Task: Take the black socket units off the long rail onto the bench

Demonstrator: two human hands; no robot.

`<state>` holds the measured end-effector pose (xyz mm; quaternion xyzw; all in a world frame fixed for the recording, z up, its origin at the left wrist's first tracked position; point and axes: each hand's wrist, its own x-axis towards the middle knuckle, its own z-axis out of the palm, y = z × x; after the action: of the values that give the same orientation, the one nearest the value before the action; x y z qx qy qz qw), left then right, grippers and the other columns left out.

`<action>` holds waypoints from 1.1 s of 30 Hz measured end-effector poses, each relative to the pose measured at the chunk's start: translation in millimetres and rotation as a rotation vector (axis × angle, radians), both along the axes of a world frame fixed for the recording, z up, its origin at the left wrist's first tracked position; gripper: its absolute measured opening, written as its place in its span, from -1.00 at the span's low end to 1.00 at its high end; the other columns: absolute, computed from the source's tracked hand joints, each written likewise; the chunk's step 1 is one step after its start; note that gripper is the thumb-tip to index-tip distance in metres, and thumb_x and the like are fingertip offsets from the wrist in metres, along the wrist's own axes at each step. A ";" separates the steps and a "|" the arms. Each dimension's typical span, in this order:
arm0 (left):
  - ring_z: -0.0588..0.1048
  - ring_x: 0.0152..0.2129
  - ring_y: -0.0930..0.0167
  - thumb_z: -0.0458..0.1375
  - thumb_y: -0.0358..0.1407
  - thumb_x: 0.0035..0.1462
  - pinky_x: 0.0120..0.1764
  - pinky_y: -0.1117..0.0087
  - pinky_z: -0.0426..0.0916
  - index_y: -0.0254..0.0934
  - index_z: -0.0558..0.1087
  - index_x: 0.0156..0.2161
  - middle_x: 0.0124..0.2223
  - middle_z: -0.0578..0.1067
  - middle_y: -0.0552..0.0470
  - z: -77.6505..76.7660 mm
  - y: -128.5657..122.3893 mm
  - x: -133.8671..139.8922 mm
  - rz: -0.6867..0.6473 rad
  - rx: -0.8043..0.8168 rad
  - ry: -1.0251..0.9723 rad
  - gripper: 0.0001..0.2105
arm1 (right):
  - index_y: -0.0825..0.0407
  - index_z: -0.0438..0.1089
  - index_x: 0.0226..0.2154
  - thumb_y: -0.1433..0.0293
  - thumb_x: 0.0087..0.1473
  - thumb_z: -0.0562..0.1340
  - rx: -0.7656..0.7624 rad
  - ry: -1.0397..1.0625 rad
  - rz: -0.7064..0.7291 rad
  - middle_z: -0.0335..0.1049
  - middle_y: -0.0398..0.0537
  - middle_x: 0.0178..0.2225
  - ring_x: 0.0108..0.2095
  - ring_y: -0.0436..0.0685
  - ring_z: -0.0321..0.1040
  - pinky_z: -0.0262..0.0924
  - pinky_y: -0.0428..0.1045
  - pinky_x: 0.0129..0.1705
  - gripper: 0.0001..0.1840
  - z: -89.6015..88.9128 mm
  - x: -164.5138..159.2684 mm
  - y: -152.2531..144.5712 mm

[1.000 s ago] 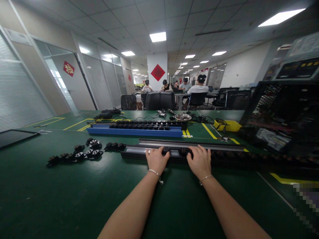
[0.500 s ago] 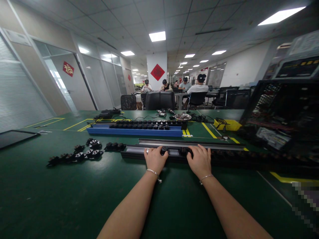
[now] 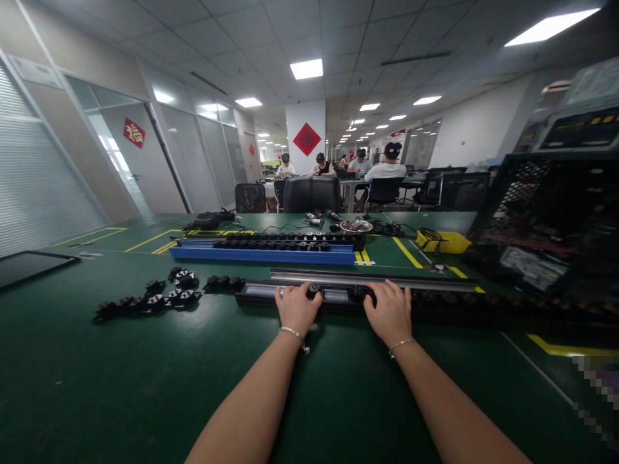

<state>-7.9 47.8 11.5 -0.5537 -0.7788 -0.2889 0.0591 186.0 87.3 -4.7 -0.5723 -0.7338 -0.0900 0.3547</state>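
- The left hand is pinching one black module in the rail.
- The right hand is gripping another module there.
- Loose parts are lying leftward; a second rail is sitting close behind.

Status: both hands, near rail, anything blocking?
Left hand at a black module on the near rail; right hand at another. Silver channel between them, no obstruction seen. More black parts left of the rail.
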 end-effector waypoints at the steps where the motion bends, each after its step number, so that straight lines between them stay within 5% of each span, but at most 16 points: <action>1: 0.38 -0.10 0.28 0.06 -0.07 0.04 0.16 0.09 -0.13 -0.10 0.48 -0.11 -0.20 0.56 0.01 -0.1 0.0 -0.2 -0.002 0.006 0.001 -0.67 | 0.03 0.39 -0.15 0.34 0.05 0.02 -0.002 -0.001 -0.001 0.43 0.00 -0.12 0.07 0.24 0.10 -0.30 0.30 0.18 -0.65 0.1 0.0 -0.1; 33: 0.37 -0.08 0.23 0.05 -0.11 0.03 0.18 -0.01 -0.21 -0.19 0.45 -0.18 -0.20 0.53 -0.08 -0.7 1.6 -4.0 0.057 -0.003 -0.028 -0.70 | 0.03 0.38 -0.16 0.35 0.04 0.02 0.022 -0.005 -0.003 0.43 0.00 -0.13 0.06 0.22 0.10 -0.27 0.30 0.17 -0.65 -0.8 0.0 -0.2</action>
<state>-11.9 49.4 10.9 -0.5274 -0.7954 -0.2935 0.0557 186.0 87.1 -5.5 -0.5694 -0.7327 -0.1001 0.3590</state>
